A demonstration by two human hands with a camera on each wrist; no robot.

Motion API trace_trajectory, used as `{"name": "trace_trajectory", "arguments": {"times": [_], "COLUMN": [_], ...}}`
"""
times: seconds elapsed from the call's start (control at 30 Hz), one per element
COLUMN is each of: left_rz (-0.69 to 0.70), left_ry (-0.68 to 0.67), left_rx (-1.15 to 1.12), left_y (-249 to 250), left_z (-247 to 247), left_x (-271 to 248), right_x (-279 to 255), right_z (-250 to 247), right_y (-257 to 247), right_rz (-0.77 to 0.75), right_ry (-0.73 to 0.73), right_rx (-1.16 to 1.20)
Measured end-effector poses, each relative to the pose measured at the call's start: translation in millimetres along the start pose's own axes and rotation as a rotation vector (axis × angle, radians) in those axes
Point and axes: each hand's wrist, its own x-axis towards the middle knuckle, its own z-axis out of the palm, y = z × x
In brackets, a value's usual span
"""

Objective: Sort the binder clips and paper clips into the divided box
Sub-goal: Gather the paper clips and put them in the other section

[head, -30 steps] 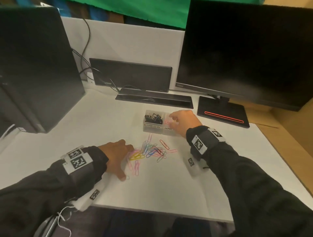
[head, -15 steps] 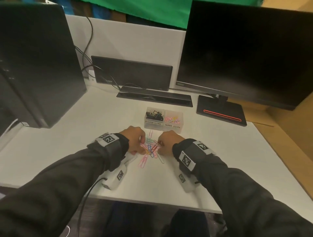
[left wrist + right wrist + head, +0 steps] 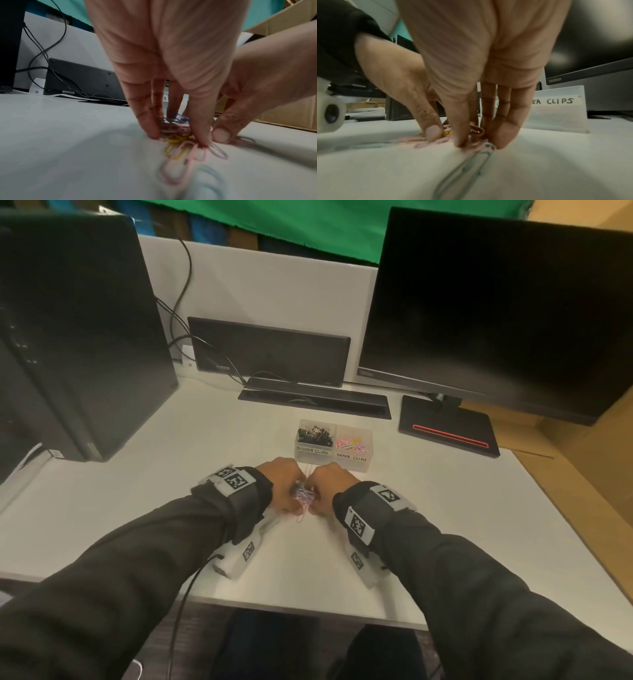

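A clear divided box [image 3: 352, 465] stands just beyond my hands. Its left compartment, labelled BINDER CLIPS, holds black binder clips [image 3: 315, 432]; the right one, labelled PAPER CLIPS, holds pink and yellow paper clips [image 3: 350, 444]. On the white table my left hand [image 3: 281, 487] and right hand [image 3: 328, 487] meet around a heap of coloured paper clips [image 3: 303, 495]. In the wrist views the left hand [image 3: 175, 135] and the right hand [image 3: 479, 140] each pinch the heap between thumb and fingers. A pink clip [image 3: 178, 169] and a grey clip [image 3: 467, 169] trail loose toward me.
A dark monitor [image 3: 496, 313] on a black base [image 3: 448, 431] stands at the back right. A black computer tower [image 3: 68, 337] fills the left. A black device [image 3: 270, 350] and cable tray [image 3: 313, 400] sit behind the box. Cardboard [image 3: 582, 481] borders the table's right edge.
The right hand has come back from the box to the clips. Both hands have closed in toward each other, and the spread-out paper clips are now bunched into a heap between them.
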Motion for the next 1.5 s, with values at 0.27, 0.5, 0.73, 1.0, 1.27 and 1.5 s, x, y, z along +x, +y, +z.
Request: {"name": "trace_trajectory", "arguments": {"times": [0.27, 0.5, 0.73, 1.0, 1.27, 1.5], "left_rz": [-0.019, -0.017, -0.018, 0.017, 0.006, -0.061], "left_ry": [0.086, 0.107, 0.076, 0.15, 0.273, 0.224], "left_rx": [0.007, 0.075, 0.115, 0.124, 0.037, 0.034], "left_y": [0, 0, 3, 15, 44, 81], "left_z": [4, 8, 7, -12, -61, -78], "left_x": [6, 8, 6, 0, 29, 91], "right_x": [1, -14, 11, 52, 15, -32], "right_z": [2, -21, -75, -68, -70, -47], "right_y": [19, 44, 72, 63, 92, 111], "right_rz": [0.044, 0.049, 0.192, 0.258, 0.277, 0.313], "right_ry": [0.079, 0.162, 0.303, 0.142, 0.371, 0.399], "right_rx": [0.003, 0.102, 0.114, 0.046, 0.274, 0.328]}}
